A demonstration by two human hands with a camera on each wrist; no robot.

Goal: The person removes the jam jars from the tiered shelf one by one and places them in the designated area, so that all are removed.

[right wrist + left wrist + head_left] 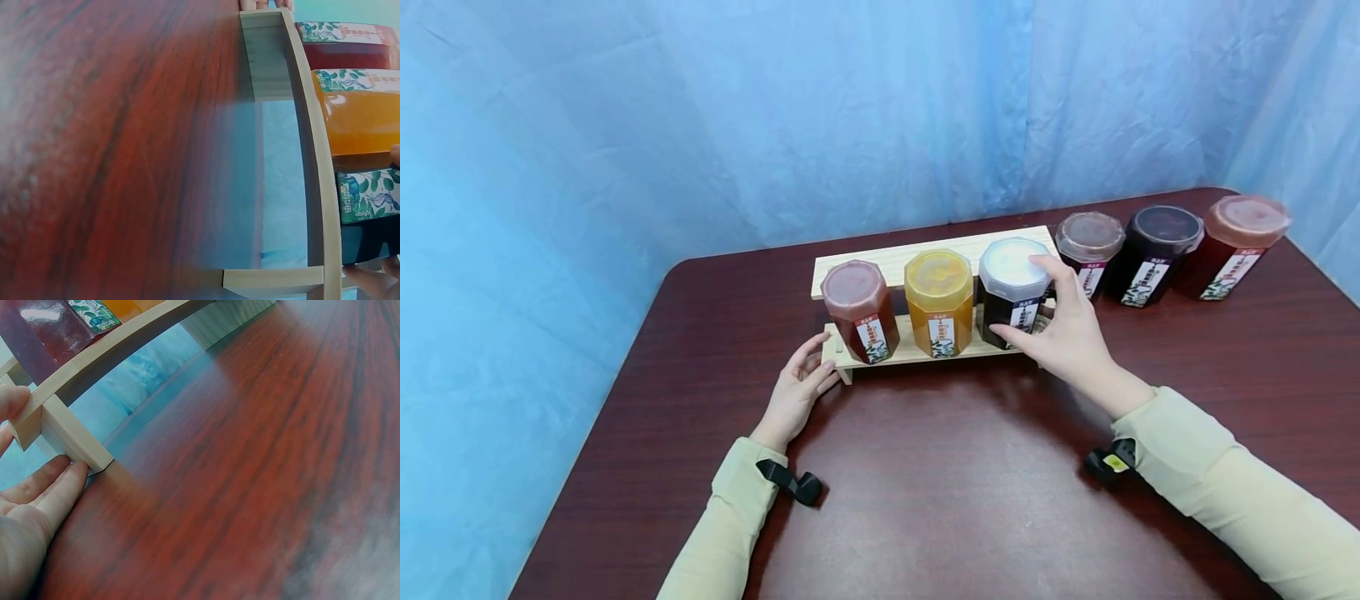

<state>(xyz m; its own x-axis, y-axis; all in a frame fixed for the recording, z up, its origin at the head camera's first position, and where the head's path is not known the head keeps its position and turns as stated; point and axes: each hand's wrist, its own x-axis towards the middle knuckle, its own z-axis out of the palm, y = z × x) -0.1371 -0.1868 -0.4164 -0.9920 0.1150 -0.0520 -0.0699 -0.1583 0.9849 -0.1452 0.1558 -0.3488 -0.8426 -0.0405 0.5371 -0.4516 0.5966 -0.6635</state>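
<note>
A two-step wooden rack (917, 263) stands on the table, its lower step bearing a row of jars. From the left these are a red jar (861, 312), a yellow jar (939, 304) and a dark jar (1011, 292) with a pale lid. My right hand (1070, 321) grips the dark jar, thumb low on its front and a finger at the lid. At the rack's left end, my left hand (801, 383) holds the lower step. The left wrist view shows fingertips (76, 472) against the rack's leg (75, 434). In the right wrist view, only part of the right hand (375, 281) shows.
To the right of the rack stand a brown-lidded jar (1090, 242), a black jar (1153, 250) and a larger red jar (1236, 242). A blue curtain (850, 117) hangs behind the dark red wooden table (940, 467).
</note>
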